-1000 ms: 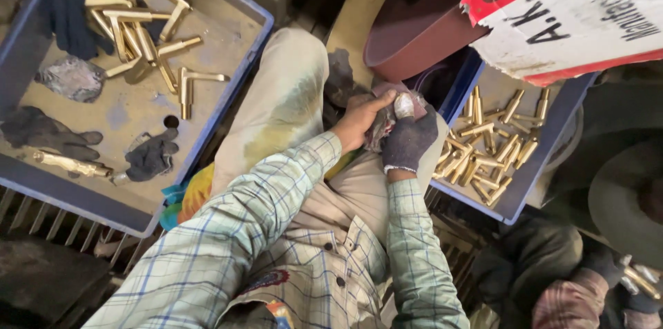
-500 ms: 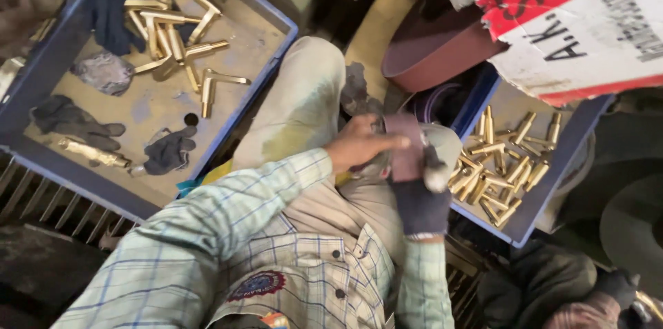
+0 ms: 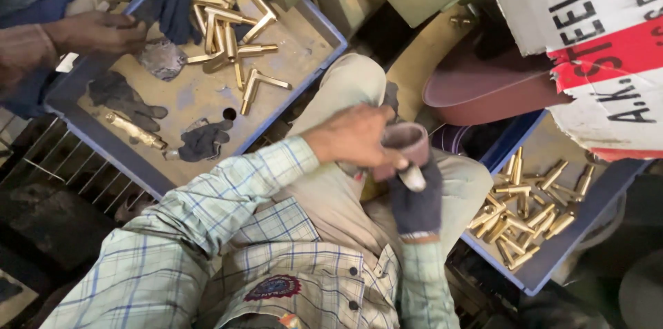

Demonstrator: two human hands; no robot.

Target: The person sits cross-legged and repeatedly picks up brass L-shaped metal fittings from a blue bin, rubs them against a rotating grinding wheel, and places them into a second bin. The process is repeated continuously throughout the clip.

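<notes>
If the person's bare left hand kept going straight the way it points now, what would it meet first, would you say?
The left hand points right, and its fingertips already touch the dull pinkish ring-shaped piece held above the gloved right hand. Beyond that lies the blue tray of brass parts, though depth is unclear.

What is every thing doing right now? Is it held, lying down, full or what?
Left hand: bare, gripping the brown roll.
Right hand: in a dark glove, holding the roll from below.
Brown roll: held between both hands, over the lap.
Left tray: holds brass pieces, rags and gloves, partly bare.
Right tray: holds a heap of brass pieces.
Another person's hand: resting at the left tray's edge.
</notes>
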